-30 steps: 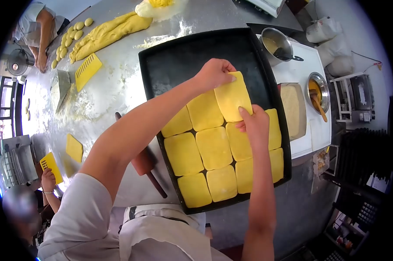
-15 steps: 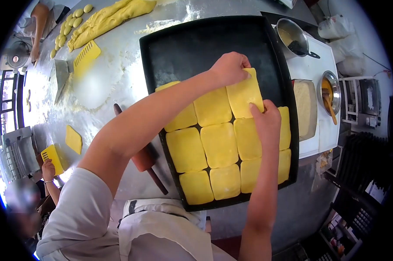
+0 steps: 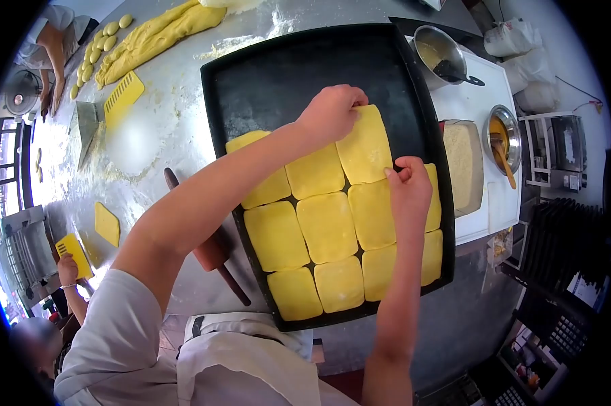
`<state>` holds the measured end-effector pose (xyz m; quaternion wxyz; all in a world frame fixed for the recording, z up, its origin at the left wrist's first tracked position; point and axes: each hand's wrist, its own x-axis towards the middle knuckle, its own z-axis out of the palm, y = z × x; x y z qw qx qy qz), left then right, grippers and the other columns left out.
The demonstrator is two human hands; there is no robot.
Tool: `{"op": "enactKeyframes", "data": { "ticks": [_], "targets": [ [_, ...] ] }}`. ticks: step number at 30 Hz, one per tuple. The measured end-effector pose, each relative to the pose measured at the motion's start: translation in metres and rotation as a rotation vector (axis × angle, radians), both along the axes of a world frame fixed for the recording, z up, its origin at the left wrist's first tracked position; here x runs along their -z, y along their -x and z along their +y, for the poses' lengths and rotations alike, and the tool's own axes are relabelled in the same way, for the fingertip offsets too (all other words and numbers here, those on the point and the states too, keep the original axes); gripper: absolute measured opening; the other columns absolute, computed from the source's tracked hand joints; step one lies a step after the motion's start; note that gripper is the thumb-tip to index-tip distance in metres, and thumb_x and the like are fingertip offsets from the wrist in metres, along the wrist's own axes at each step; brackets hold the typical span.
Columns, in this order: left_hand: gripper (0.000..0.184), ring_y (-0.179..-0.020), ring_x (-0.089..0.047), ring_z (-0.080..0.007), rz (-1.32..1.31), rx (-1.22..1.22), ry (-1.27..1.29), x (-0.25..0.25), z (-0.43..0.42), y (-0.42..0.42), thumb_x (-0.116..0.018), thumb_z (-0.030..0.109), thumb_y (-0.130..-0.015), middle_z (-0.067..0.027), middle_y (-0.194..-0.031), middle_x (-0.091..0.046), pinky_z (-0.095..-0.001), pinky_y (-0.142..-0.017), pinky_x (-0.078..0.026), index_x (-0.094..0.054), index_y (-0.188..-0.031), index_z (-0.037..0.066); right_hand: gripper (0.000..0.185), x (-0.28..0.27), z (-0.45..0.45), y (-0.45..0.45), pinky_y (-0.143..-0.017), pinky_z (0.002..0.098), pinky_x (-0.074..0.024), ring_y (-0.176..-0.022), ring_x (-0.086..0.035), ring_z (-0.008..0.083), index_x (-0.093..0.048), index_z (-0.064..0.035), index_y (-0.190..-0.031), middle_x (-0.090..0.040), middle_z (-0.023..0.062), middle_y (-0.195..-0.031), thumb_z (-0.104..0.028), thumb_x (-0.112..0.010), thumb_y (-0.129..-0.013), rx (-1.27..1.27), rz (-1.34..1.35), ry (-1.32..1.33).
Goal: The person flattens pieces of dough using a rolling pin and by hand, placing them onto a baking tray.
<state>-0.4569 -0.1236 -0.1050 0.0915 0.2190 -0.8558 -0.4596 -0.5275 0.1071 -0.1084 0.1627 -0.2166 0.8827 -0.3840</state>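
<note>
Square pieces of flat yellow dough lie in rows on a large black baking tray [image 3: 298,68]. My left hand [image 3: 332,111] is closed on the far left corner of one dough square [image 3: 365,147], in the row farthest from me. My right hand [image 3: 411,184] is at that square's near right corner, its thumb tip touching the edge. Its bent fingers are apart from the thumb, over the tray. My right hand and forearm partly hide the squares on the right, and my left forearm crosses over those on the left.
A rolling pin [image 3: 212,252] lies left of the tray. Farther left are a loose dough piece [image 3: 107,224], a yellow scraper [image 3: 124,98] and a long dough mass [image 3: 160,42]. A pot [image 3: 441,57] and a bowl [image 3: 502,139] stand right. Other people's hands [image 3: 67,269] are at the left.
The view has shifted, so the tray appears slightly farther left. My right thumb has slid off the dough square to its corner edge and the fingers have parted. My left hand keeps its hold.
</note>
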Motion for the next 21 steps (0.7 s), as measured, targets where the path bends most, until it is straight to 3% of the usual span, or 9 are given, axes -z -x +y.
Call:
{"op": "enactKeyframes", "data": {
  "ticks": [4,6,10,13,16,19,21],
  "targets": [
    [0.040,-0.122,-0.066,-0.0345,0.232,-0.101,0.360,0.001,0.022,-0.026,-0.067,0.002,-0.093,-0.0162,-0.133,-0.068,-0.0417,-0.107,-0.052,-0.067,-0.132,0.003,0.021,-0.015,0.000,0.001,-0.066,0.0336,-0.0481,-0.070,-0.055,0.0167,-0.066,-0.0022,-0.106,-0.055,0.0049,-0.077,-0.007,-0.079,-0.091,0.027,-0.135,0.065],
    [0.044,-0.131,-0.060,-0.0357,0.176,0.064,0.492,0.004,0.036,-0.056,-0.070,0.008,-0.095,-0.0154,-0.142,-0.063,-0.0454,-0.113,-0.048,-0.063,-0.138,0.003,0.022,-0.021,0.001,0.000,-0.066,0.0343,-0.0483,-0.069,-0.055,0.0173,-0.065,-0.0019,-0.105,-0.055,0.0056,-0.076,-0.009,-0.081,-0.090,0.075,-0.227,0.113],
    [0.055,-0.144,-0.052,-0.0339,0.098,0.396,0.610,-0.005,0.073,-0.099,-0.069,0.027,-0.099,-0.0144,-0.155,-0.055,-0.0502,-0.122,-0.039,-0.057,-0.146,0.001,0.026,-0.023,-0.004,-0.005,-0.067,0.0358,-0.0497,-0.068,-0.056,0.0196,-0.062,-0.0034,-0.103,-0.056,0.0060,-0.076,-0.012,-0.083,-0.089,-0.040,-0.111,-0.079],
    [0.065,-0.150,-0.046,-0.0322,-0.012,0.440,0.672,-0.002,0.079,-0.111,-0.066,0.041,-0.101,-0.0137,-0.161,-0.050,-0.0500,-0.127,-0.032,-0.053,-0.151,0.001,0.027,-0.022,-0.009,-0.006,-0.068,0.0371,-0.0503,-0.068,-0.057,0.0216,-0.060,-0.0044,-0.102,-0.056,0.0059,-0.076,-0.012,-0.082,-0.089,-0.030,-0.065,-0.117],
    [0.065,-0.151,-0.045,-0.0305,-0.082,0.386,0.661,-0.004,0.087,-0.114,-0.063,0.044,-0.102,-0.0123,-0.162,-0.049,-0.0491,-0.129,-0.029,-0.054,-0.150,0.001,0.026,-0.025,-0.007,-0.009,-0.069,0.0387,-0.0510,-0.069,-0.059,0.0230,-0.059,-0.0045,-0.103,-0.057,0.0066,-0.077,-0.012,-0.081,-0.091,-0.017,-0.059,-0.112],
    [0.062,-0.150,-0.046,-0.0314,-0.070,0.352,0.630,-0.006,0.092,-0.112,-0.066,0.039,-0.101,-0.0136,-0.158,-0.052,-0.0499,-0.128,-0.031,-0.055,-0.150,0.003,0.023,-0.025,-0.008,-0.008,-0.070,0.0395,-0.0518,-0.071,-0.061,0.0235,-0.061,-0.0039,-0.106,-0.060,0.0078,-0.078,-0.012,-0.078,-0.093,-0.037,-0.052,-0.132],
    [0.056,-0.147,-0.049,-0.0334,-0.016,0.315,0.511,-0.010,0.085,-0.108,-0.069,0.029,-0.099,-0.0156,-0.153,-0.056,-0.0487,-0.124,-0.036,-0.057,-0.148,0.003,0.021,-0.024,-0.006,-0.009,-0.071,0.0396,-0.0522,-0.073,-0.063,0.0239,-0.063,-0.0039,-0.109,-0.062,0.0087,-0.080,-0.012,-0.076,-0.095,-0.051,-0.038,-0.151]
  ]
}}
